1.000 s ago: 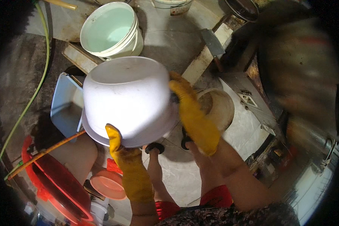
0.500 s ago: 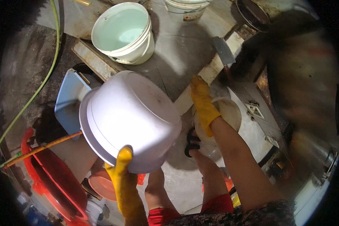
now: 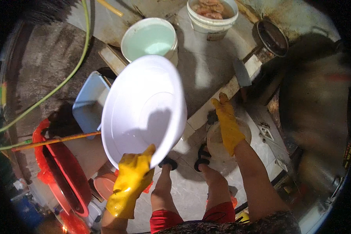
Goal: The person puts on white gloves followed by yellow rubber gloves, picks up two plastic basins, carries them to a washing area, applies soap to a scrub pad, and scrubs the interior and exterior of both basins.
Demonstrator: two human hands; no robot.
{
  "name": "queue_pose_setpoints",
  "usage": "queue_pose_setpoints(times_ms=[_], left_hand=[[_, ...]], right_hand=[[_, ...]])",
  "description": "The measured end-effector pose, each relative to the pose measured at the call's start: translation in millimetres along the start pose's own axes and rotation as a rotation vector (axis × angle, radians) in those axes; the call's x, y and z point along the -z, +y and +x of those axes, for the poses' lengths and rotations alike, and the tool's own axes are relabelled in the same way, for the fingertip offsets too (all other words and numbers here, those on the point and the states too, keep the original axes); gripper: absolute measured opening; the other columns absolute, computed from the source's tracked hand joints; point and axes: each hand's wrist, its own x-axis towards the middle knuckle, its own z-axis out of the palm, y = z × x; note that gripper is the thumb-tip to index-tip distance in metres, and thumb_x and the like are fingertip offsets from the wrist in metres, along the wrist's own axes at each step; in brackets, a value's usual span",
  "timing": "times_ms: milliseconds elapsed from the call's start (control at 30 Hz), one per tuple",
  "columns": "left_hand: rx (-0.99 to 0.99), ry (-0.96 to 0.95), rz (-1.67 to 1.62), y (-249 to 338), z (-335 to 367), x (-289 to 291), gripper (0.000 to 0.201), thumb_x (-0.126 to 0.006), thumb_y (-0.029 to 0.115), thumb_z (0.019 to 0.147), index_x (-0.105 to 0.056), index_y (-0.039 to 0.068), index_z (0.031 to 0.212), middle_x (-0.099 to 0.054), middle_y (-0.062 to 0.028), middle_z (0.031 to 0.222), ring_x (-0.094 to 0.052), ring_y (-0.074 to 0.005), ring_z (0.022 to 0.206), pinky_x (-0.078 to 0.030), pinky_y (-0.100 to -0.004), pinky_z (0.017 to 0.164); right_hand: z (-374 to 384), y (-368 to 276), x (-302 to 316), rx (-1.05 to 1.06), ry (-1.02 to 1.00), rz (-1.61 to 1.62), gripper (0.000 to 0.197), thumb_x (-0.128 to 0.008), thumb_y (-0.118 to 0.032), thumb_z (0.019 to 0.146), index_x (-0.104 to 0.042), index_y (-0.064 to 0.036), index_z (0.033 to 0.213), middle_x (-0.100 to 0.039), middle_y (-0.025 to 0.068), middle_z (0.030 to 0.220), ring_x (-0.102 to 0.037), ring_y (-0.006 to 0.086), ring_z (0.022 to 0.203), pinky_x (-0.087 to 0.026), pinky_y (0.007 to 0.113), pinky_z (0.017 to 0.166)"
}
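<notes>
A white round plastic basin [image 3: 144, 97] hangs tilted before me, its inside turned toward me. My left hand [image 3: 134, 171], in a yellow rubber glove, is closed on its lower rim, thumb over the edge. To the right my right hand [image 3: 227, 121], in a matching glove, is held apart from the basin with fingers stretched out, holding nothing that I can see. Under it on the floor stands a pale translucent tub [image 3: 241, 130], partly hidden by the hand and forearm. A small dark lump [image 3: 211, 117] shows beside the glove; I cannot tell what it is.
Ahead stand a white bucket of water [image 3: 150, 37] and another bucket [image 3: 212, 25] with pinkish food in it. Left are a blue bin [image 3: 90, 103], red basins [image 3: 66, 171], an orange stick [image 3: 58, 141] and a green hose [image 3: 72, 74]. A cleaver-like blade [image 3: 242, 73] lies right.
The white basin has turned over, from its outer bottom showing to its inside showing. My left hand turned with it; the right hand is still stretched out to the right. The view has shifted.
</notes>
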Motion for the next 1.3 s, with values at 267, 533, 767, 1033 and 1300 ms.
queue_pose_setpoints(times_ms=[267, 533, 767, 1033, 1300], left_hand=[[-0.382, 0.028, 0.428, 17.9, 34.5, 17.3, 0.042, -0.070, 0.019, 0.071, -0.065, 0.002, 0.108, -0.059, -0.0031, 0.060, -0.060, -0.0222, 0.051, -0.051, -0.0428, 0.054], [-0.367, -0.102, -0.031, -48.8, 126.4, 30.2, 0.057, -0.072, 0.018, 0.082, -0.059, 0.010, 0.137, -0.070, -0.0171, 0.117, -0.069, -0.0379, 0.098, -0.056, -0.0488, 0.084], [-0.225, 0.528, 0.030, -218.0, 335.2, 200.3, 0.073, -0.077, 0.034, 0.087, -0.049, 0.000, 0.146, -0.053, -0.0303, 0.144, -0.061, -0.0440, 0.121, -0.052, -0.0492, 0.101], [-0.120, 0.400, 0.603, -389.6, 494.6, 326.5, 0.044, -0.062, 0.045, 0.098, -0.072, 0.009, 0.119, -0.068, -0.0204, 0.127, -0.066, -0.0379, 0.115, -0.053, -0.0473, 0.097], [-0.045, 0.197, 0.688, -411.3, 561.2, 358.3, 0.032, -0.054, 0.030, 0.095, -0.075, 0.010, 0.109, -0.073, -0.0165, 0.114, -0.070, -0.0386, 0.105, -0.055, -0.0509, 0.089]], right_hand=[[-86.5, -210.2, 64.5, -0.499, -0.525, 0.716, 0.062, -0.078, -0.029, 0.089, -0.053, -0.0005, 0.138, -0.062, 0.0138, 0.128, -0.067, 0.0256, 0.101, -0.058, 0.035, 0.085], [-34.4, -360.3, 80.5, -0.513, -0.381, 0.474, 0.036, -0.081, -0.019, 0.081, -0.070, 0.0003, 0.109, -0.068, 0.0121, 0.104, -0.065, 0.0201, 0.089, -0.052, 0.031, 0.071], [60.8, -401.9, 35.6, -0.465, -0.053, 0.356, 0.037, -0.086, -0.018, 0.073, -0.074, 0.0035, 0.100, -0.069, 0.0127, 0.094, -0.063, 0.0262, 0.077, -0.049, 0.038, 0.068], [82.2, -404.2, -59.2, -0.575, 0.009, 0.581, 0.048, -0.083, -0.015, 0.072, -0.069, 0.0026, 0.114, -0.068, 0.0148, 0.111, -0.062, 0.0291, 0.095, -0.050, 0.041, 0.083], [71.2, -468.1, -98.8, -0.560, -0.012, 0.651, 0.046, -0.080, -0.008, 0.077, -0.067, 0.0030, 0.120, -0.068, 0.0145, 0.118, -0.065, 0.0284, 0.100, -0.051, 0.036, 0.084]])
